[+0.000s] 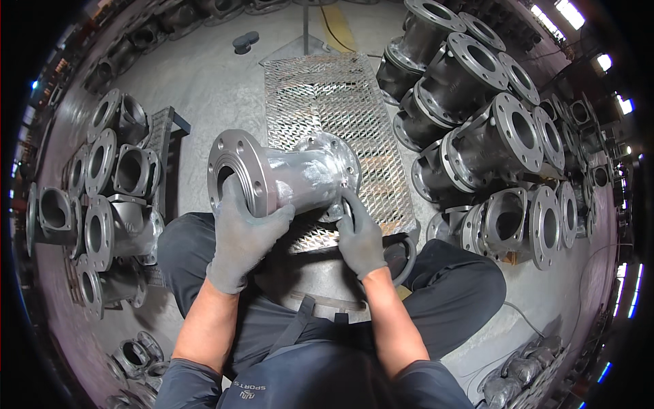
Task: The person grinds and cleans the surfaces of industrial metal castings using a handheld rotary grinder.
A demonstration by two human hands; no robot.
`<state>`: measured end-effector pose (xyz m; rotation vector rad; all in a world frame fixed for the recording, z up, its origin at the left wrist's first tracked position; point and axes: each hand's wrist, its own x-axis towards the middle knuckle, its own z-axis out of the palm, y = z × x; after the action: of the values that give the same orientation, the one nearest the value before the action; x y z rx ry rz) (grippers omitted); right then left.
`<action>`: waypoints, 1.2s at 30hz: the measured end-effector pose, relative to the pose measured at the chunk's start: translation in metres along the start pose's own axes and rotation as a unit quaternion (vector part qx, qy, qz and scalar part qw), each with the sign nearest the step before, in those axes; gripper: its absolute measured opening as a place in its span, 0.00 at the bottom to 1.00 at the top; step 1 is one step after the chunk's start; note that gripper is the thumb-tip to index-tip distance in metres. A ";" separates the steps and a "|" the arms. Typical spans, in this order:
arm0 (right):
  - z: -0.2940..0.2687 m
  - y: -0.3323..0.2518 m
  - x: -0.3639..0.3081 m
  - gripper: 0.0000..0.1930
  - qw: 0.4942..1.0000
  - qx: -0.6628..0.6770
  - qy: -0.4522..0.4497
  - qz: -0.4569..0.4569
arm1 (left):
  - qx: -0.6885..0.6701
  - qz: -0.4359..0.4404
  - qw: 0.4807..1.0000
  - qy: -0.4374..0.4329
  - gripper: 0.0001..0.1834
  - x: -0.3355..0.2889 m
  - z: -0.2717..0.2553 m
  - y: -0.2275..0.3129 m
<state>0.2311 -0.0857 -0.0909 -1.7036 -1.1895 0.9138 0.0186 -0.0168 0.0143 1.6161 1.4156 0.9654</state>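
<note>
A grey metal valve body (303, 176) with a round bolt-holed flange at each end lies on its side over a metal mesh-topped bench in front of me. Pale smears mark its barrel and the right flange. My left hand (247, 232), in a grey glove, grips the left flange, with the fingers in the bore and the thumb along the barrel's underside. In a matching glove, my right hand (360, 238) is closed at the lower edge of the right flange. The valve body hides part of its grip.
The mesh bench top (340, 88) stretches away from me. Stacked flanged valve bodies (470, 123) stand to the right, and more valve bodies (109, 225) pile up on the left. A small dark part (245, 42) lies on the floor. Wrapped bundles (524, 368) sit at lower right.
</note>
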 end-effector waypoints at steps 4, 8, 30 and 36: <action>0.019 0.006 0.003 0.29 0.998 -0.031 0.030 -0.035 | -0.027 0.006 1.000 0.009 0.30 0.003 0.003 -0.002; 0.021 0.007 -0.004 0.29 0.999 -0.045 0.017 -0.020 | 0.001 0.004 1.000 0.009 0.30 0.005 0.002 -0.003; -0.011 0.012 -0.048 0.29 0.999 -0.007 -0.038 0.009 | 0.159 0.071 0.984 -0.034 0.39 -0.003 -0.017 -0.008; -0.014 0.000 -0.049 0.30 0.997 -0.062 -0.017 0.049 | 0.112 0.010 0.994 0.000 0.32 -0.005 -0.010 0.013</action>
<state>0.2299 -0.1358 -0.0813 -1.8668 -1.2168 0.9490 0.0149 -0.0226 0.0300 1.7943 1.5555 0.8418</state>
